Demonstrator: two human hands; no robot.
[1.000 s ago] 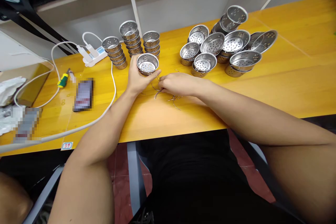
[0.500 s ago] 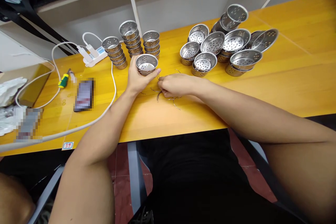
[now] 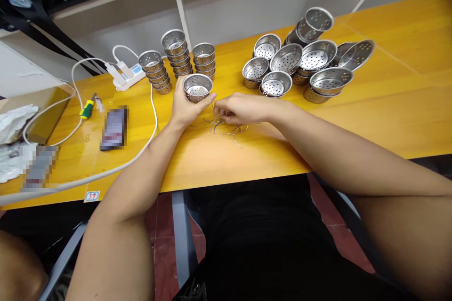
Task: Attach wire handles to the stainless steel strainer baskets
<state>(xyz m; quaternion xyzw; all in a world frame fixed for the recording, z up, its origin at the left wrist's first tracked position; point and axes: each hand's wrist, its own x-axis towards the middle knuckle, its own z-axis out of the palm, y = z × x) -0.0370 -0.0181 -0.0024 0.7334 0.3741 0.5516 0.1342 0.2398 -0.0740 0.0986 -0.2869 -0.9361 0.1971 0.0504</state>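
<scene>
A perforated metal cup (image 3: pixel 197 87) is in my left hand (image 3: pixel 185 107), fingers round its left side and thumb along its lower right. Just to the right, my right hand (image 3: pixel 237 108) hovers over thin curved wire pieces (image 3: pixel 237 129) on the table. Its fingers are curled together near the cup, and what they hold, if anything, is too small to make out. Behind the held cup stand three stacks of similar cups (image 3: pixel 174 49). More perforated cups (image 3: pixel 286 59), some tilted, are grouped to the right.
On the left of the yellow table (image 3: pixel 197 160) lie a phone (image 3: pixel 113 128), a green and yellow tool (image 3: pixel 86 109), another blurred device (image 3: pixel 39 167) and plastic bags (image 3: pixel 14 122). A white power strip (image 3: pixel 130 77) and its cable (image 3: pixel 141 150) run left of my left arm.
My right hand has lifted slightly and shifted a little right, showing more of the wire pieces beneath it. My left hand still holds the cup in the same place.
</scene>
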